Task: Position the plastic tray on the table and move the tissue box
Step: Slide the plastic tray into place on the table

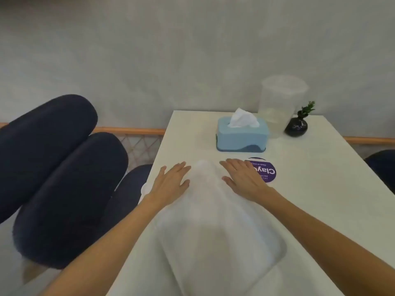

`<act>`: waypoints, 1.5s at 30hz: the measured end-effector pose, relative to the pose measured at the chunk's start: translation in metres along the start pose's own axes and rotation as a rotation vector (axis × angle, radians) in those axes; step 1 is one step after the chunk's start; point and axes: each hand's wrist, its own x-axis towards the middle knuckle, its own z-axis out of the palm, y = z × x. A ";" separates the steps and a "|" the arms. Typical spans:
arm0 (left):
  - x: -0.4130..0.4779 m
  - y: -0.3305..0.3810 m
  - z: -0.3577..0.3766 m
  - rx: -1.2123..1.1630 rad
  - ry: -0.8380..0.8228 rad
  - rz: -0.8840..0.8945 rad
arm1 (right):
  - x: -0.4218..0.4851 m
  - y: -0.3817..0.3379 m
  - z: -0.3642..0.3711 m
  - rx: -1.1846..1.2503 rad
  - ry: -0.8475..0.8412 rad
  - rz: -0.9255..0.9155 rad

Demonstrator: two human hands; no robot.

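Hands first: the left hand (171, 180) and the right hand (243, 178) both lie flat with fingers spread, gripping nothing, one on each side of the far end of the plastic tray (213, 231); whether the palms press its rim or only rest beside it is hard to tell, since the tray is translucent and blurred. The tray lies lengthwise on the white table (320, 189), running from the near edge toward the middle, its near end wide and rounded; it looks thin, light and somewhat flexible — likely slippery on the smooth top, so a push at both long sides should steer it better than a pinch at one corner. Beyond the fingertips stands the tissue box (241, 135), pale blue, a tissue standing from its slot; it looks light and rigid, best taken across its short sides. A purple round sticker (267, 171) sits partly under the right hand; further back, a clear container (280, 103) and a small dark vase (296, 126) — well apart from the tray.
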 end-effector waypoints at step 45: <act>-0.021 -0.080 0.020 -0.240 0.018 -0.606 | -0.004 -0.033 0.024 0.513 -0.186 0.591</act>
